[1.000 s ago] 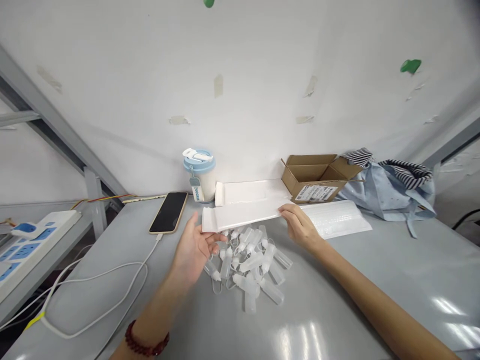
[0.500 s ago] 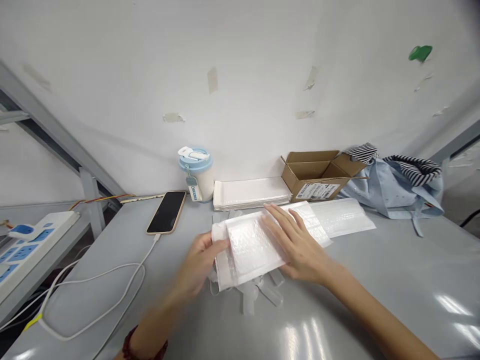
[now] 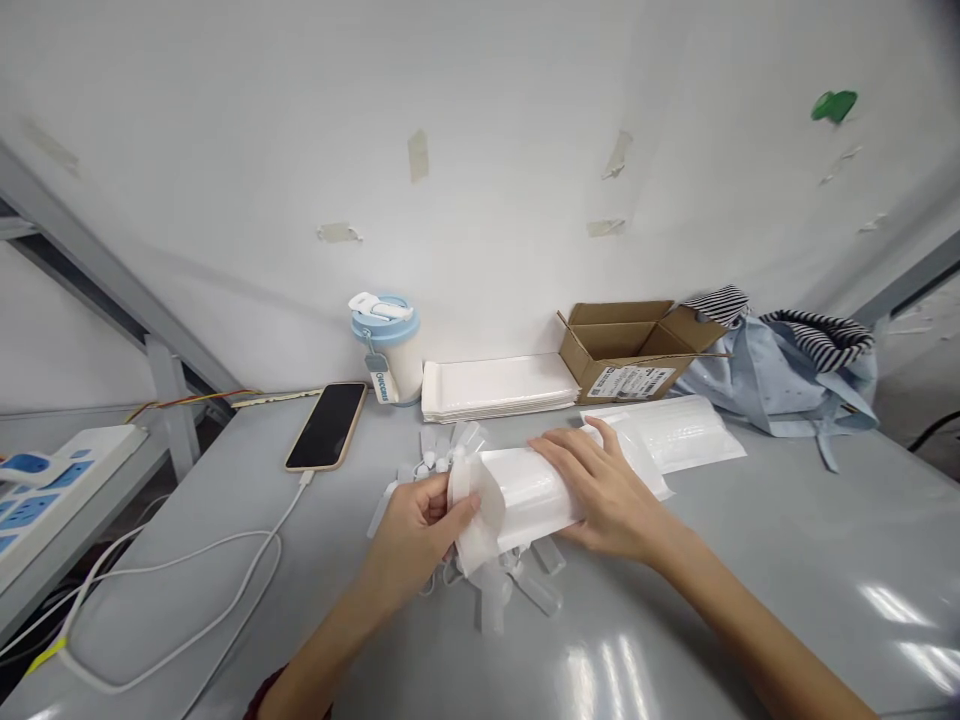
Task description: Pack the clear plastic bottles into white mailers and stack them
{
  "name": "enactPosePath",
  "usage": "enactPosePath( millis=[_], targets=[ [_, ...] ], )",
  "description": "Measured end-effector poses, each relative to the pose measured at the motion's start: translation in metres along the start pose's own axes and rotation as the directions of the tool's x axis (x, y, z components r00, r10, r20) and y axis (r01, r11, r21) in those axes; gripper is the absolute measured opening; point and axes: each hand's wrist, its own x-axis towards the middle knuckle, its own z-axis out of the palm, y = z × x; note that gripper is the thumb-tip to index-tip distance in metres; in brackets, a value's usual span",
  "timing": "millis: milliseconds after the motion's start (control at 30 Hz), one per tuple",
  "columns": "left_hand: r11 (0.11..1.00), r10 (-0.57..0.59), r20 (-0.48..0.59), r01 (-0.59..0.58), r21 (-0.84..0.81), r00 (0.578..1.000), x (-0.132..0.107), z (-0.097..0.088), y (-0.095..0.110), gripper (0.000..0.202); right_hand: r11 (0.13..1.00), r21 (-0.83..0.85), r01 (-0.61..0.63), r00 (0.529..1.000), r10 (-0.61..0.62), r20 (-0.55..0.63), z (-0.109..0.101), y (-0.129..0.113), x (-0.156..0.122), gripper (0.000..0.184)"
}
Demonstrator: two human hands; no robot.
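A white bubble mailer (image 3: 525, 495) lies across the middle of the table between both hands. My left hand (image 3: 424, 520) pinches its left end, where the flap (image 3: 486, 505) is bent up and curls over. My right hand (image 3: 604, 490) rests on the mailer's right part with the fingers stretched over its top. Beneath and around the mailer's left end are several small clear plastic pieces (image 3: 491, 595) with white parts, partly covered by it. Another white mailer (image 3: 694, 435) lies flat beyond my right hand.
Along the wall stand a lidded cup (image 3: 401, 365), a stack of white mailers (image 3: 499, 385), an opened cardboard box (image 3: 634, 355) and a light blue fabric bag (image 3: 780, 380). A phone (image 3: 326, 428) lies left, plugged into a white cable (image 3: 277, 540). A power strip (image 3: 67, 475) sits far left.
The mailer's left end has been bent up and its flap now curls over under my left thumb. My left hand has shifted slightly right. My right hand stays on the mailer.
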Motion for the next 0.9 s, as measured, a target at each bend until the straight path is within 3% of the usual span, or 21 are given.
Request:
enactPosePath(
  millis=[133,233,333,433,533,667,900],
  targets=[
    [0.996,0.054,-0.137,-0.043,0.079,0.989,0.009,-0.01,-0.001,0.028,0.996,-0.07,-0.055,0.998,0.053,-0.027,-0.005,0.019,-0.005,0.052],
    [0.959,0.149,-0.233,-0.083,0.271,0.961,0.016,-0.019,-0.004,0.023,0.984,-0.119,-0.135,0.991,0.132,-0.033,-0.011,0.033,-0.008,0.049],
    [0.857,0.289,-0.23,-0.143,0.496,0.929,0.018,-0.02,-0.008,0.019,0.971,-0.15,-0.185,0.983,0.182,-0.032,-0.014,0.041,-0.011,0.047],
    [0.776,0.332,-0.218,-0.135,0.616,0.918,0.018,-0.016,-0.014,0.019,0.962,-0.162,-0.218,0.976,0.217,-0.024,-0.014,0.044,-0.012,0.046],
    [0.742,0.379,-0.275,-0.112,0.661,0.884,0.022,-0.013,-0.021,0.024,0.955,-0.177,-0.239,0.97,0.245,0.01,-0.011,0.046,-0.013,0.045],
    [0.707,0.483,-0.249,-0.206,0.676,0.839,0.032,-0.011,-0.029,0.023,0.955,-0.184,-0.231,0.968,0.245,0.057,-0.006,0.045,-0.015,0.046],
    [0.776,0.46,-0.344,-0.182,0.604,0.818,0.031,-0.015,-0.022,0.022,0.959,-0.144,-0.244,0.961,0.259,0.095,-0.005,0.038,-0.014,0.045]
  ],
)
